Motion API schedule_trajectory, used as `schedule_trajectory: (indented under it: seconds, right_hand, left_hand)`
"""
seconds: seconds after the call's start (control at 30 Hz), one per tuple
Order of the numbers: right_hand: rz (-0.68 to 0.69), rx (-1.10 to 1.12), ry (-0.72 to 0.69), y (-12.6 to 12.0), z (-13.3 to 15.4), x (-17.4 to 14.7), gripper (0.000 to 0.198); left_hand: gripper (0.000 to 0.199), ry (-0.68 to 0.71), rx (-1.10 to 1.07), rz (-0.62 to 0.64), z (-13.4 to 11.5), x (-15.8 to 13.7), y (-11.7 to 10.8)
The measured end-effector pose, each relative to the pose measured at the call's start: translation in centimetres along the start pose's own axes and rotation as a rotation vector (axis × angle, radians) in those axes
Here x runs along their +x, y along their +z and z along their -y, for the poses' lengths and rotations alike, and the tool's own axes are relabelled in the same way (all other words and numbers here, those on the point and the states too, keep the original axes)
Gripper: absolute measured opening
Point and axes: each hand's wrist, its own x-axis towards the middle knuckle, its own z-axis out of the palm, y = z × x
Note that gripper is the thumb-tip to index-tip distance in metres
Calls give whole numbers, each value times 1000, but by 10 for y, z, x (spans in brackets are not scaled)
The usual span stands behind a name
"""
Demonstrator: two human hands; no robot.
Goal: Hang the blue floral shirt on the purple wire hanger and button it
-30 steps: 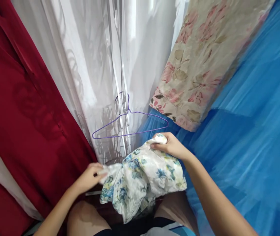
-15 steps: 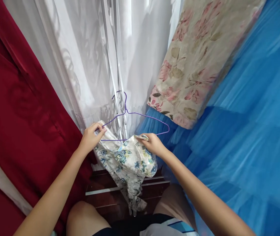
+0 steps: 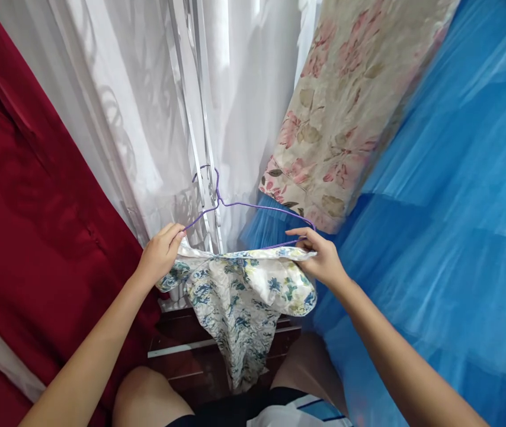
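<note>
A white garment with blue and yellow flowers (image 3: 239,302) hangs between my hands, its upper edge drawn out nearly straight. My left hand (image 3: 160,252) is closed on its left upper corner together with the left end of a purple wire hanger (image 3: 262,206). At the other side, my right hand (image 3: 319,255) pinches the garment's upper right edge, close to the hanger's right end, with the index finger stretched over the wire. The hanger's hook points upward, next to white straps. Part of the hanger's lower bar is hidden behind the cloth.
White curtain-like cloth (image 3: 141,118) hangs ahead, with narrow white straps (image 3: 191,89) in front. Dark red cloth (image 3: 35,178) hangs on the left. Pink-flowered beige cloth (image 3: 346,112) and blue tulle (image 3: 448,237) hang on the right. Dark slats (image 3: 191,362) lie below, between my knees.
My right hand has moved right with the garment's edge, to the hanger's right end. The upper edge, slack before, is now stretched across. My left hand keeps its hold.
</note>
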Motion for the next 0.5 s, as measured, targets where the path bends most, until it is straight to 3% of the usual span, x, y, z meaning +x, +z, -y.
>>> schedule_trajectory:
  seconds: [0.2,0.4,0.5]
  right_hand:
    - [-109,-78,18,-4,10,-8,87]
    - [-48,-179,3,-4,3,-5,40]
    - [-119,-215,67,-3,5,4,57]
  left_hand:
    - [29,4,-6,9,-4,1,-3]
    - [28,-13,-15,-12,-7,-2,-4]
    - [26,-7,-17,-36,-8,-4,-4]
